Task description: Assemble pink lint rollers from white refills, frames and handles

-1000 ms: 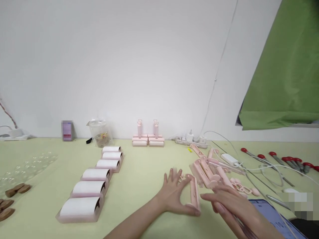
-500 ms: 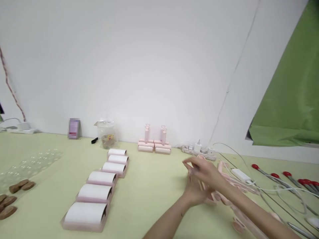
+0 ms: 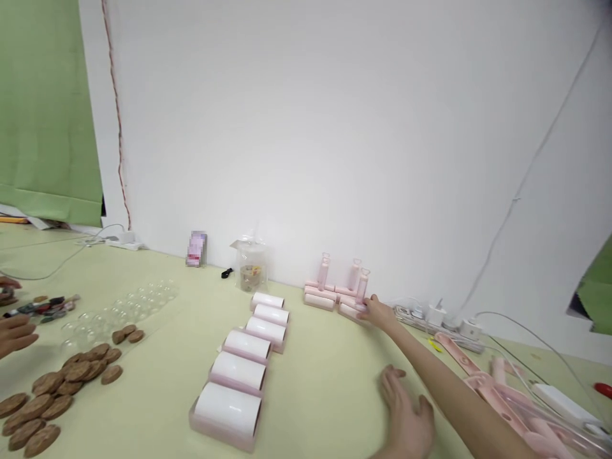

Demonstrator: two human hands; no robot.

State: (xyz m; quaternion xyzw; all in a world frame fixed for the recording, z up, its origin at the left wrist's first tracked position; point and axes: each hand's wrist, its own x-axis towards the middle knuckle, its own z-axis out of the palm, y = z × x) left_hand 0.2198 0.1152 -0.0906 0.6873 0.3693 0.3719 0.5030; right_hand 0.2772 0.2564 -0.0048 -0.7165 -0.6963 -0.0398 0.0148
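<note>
My right hand (image 3: 377, 312) reaches out to the wall, its fingers closed at the base of a pink lint roller (image 3: 362, 287). This lint roller stands upright on the table, at the right end of a small group. Beside it stand more pink lint rollers (image 3: 321, 294), with white rolls at their bases. Nearer to me, my left hand (image 3: 406, 408) hovers over or rests on the table with its fingers spread and nothing in them. To its left runs a row of several white paper rolls (image 3: 228, 408) in pink covers.
Pink plastic parts (image 3: 495, 395) and cables lie at the right, by a power strip (image 3: 440, 325). Brown round discs (image 3: 76, 370) and clear domes (image 3: 119, 311) spread on the left. A bag with tape (image 3: 252, 271) stands at the wall. Another person's hand (image 3: 16, 333) shows far left.
My hands, together over the pink parts before, are apart now. The right hand has moved out to the lint rollers, where one more handle now stands. The view has turned left.
</note>
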